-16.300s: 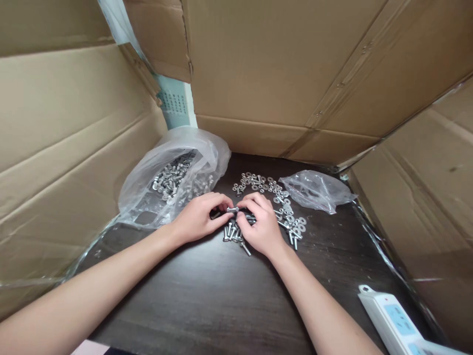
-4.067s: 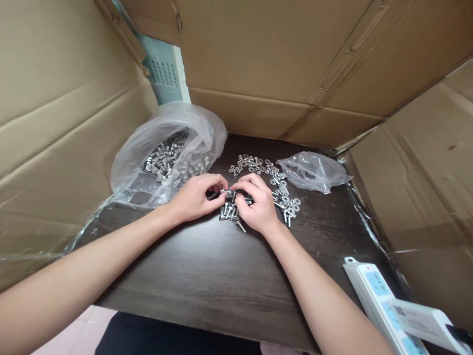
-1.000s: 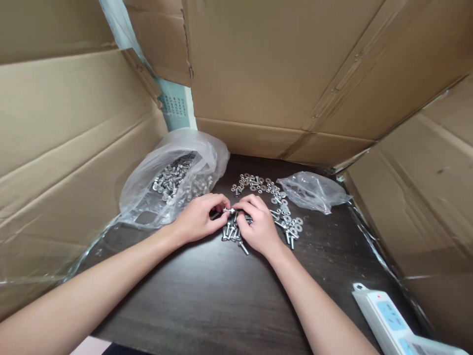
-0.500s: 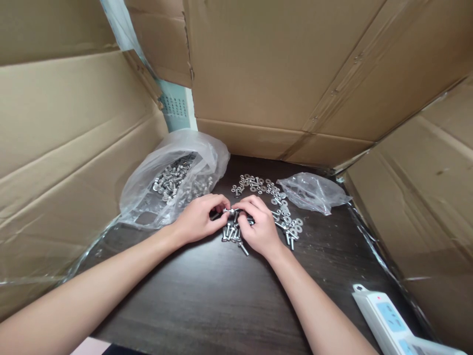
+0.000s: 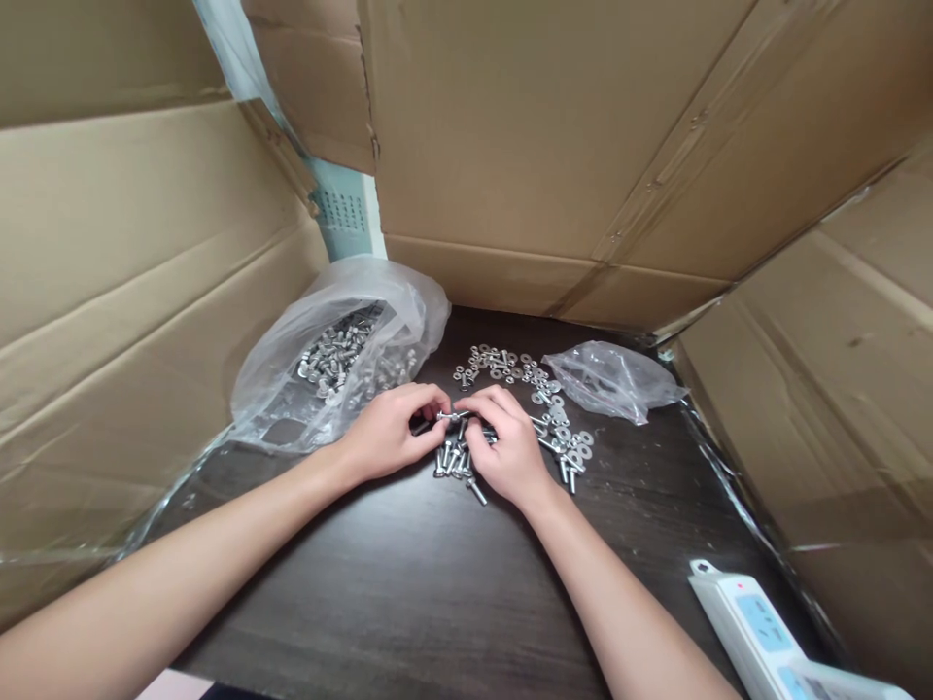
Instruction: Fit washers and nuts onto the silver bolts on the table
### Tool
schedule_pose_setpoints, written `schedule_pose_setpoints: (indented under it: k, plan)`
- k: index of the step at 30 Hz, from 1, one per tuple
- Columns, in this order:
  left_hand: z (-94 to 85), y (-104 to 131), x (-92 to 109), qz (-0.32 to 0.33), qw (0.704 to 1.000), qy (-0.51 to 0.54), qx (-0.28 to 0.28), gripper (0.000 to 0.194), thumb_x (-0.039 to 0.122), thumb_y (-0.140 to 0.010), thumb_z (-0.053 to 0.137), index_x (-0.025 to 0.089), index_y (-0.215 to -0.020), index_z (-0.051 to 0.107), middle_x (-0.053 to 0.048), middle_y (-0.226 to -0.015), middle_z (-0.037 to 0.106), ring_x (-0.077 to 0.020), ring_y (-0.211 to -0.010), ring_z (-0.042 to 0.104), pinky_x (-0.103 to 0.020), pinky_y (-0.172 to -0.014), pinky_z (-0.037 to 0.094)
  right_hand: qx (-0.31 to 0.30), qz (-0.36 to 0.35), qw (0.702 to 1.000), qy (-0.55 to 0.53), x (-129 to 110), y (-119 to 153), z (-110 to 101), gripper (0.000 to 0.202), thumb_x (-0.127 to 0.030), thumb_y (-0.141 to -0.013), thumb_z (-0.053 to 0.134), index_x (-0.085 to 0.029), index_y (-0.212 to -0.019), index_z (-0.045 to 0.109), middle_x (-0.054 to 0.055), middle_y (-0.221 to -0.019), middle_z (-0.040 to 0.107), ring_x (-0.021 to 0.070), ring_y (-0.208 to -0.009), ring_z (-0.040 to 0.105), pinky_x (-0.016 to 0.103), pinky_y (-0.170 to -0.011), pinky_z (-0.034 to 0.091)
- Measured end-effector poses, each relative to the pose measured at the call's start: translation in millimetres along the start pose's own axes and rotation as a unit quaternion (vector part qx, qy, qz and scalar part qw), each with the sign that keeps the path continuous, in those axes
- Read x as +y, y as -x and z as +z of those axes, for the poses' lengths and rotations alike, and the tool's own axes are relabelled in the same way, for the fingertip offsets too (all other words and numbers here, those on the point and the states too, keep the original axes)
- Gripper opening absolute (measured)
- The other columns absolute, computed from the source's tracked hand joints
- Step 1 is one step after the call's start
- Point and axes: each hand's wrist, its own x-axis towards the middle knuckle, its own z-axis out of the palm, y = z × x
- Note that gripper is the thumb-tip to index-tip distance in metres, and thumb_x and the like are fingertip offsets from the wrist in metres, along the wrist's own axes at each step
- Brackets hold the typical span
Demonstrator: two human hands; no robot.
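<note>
My left hand and my right hand meet over a dark wooden table. Between their fingertips they pinch one small silver bolt, held level. Just below the hands lies a small heap of loose bolts. To the right of my right hand, washers are scattered, and more washers lie behind the hands. Whether a washer sits on the held bolt is too small to tell.
A large clear plastic bag holding several bolts lies at the back left. A smaller crumpled clear bag lies at the back right. Cardboard walls enclose the table on three sides. A white power strip sits at the front right.
Both hands stay together on the bolt; only the fingers shift slightly. The view has drifted a little.
</note>
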Motion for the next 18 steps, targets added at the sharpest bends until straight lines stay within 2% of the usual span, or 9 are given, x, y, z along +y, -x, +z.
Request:
schedule_pose_setpoints:
  k: [9,12,15,18]
  plan:
    - [0.3,-1.4,0.5,0.000,1.000,-0.008,0.000,0.006,0.020,-0.088,0.061,0.019,-0.093,0.064,-0.001,-0.083,0.067,-0.0165,-0.077,0.062,-0.029,-0.073,0.049,0.027,-0.029,0.999,-0.027,-2.6,0.0,-1.9,0.027,-0.007,-0.088,0.050,-0.020,-0.091,0.073,0.005,-0.088,0.063,0.0200,-0.086,0.062,0.036,-0.078,0.053]
    - [0.1,-1.8,0.8,0.000,1.000,-0.005,0.001,0.007,0.020,-0.088,0.061,0.020,-0.094,0.064,-0.001,-0.084,0.068,-0.0164,-0.077,0.062,-0.029,-0.074,0.050,0.035,-0.023,0.999,-0.025,-3.0,0.1,-1.9,0.028,-0.006,-0.088,0.050,-0.021,-0.095,0.073,0.005,-0.090,0.064,0.0202,-0.087,0.063,0.036,-0.079,0.054]
    - [0.1,-1.9,1.0,0.000,1.000,0.000,0.000,0.008,0.020,-0.088,0.061,0.019,-0.095,0.065,-0.001,-0.085,0.068,-0.0161,-0.077,0.062,-0.029,-0.075,0.050,0.027,-0.010,1.000,-0.011,-1.6,0.2,-0.8,0.030,-0.007,-0.088,0.050,-0.021,-0.101,0.073,0.006,-0.093,0.065,0.0210,-0.090,0.063,0.037,-0.081,0.054]
    - [0.1,-1.4,1.0,-0.003,1.000,-0.003,-0.001,0.007,0.020,-0.088,0.061,0.019,-0.095,0.065,-0.001,-0.085,0.068,-0.0163,-0.078,0.063,-0.029,-0.075,0.050,0.015,-0.003,1.000,0.008,-0.1,0.4,0.2,0.028,-0.008,-0.087,0.051,-0.021,-0.098,0.074,0.006,-0.093,0.064,0.0215,-0.090,0.063,0.037,-0.081,0.054]
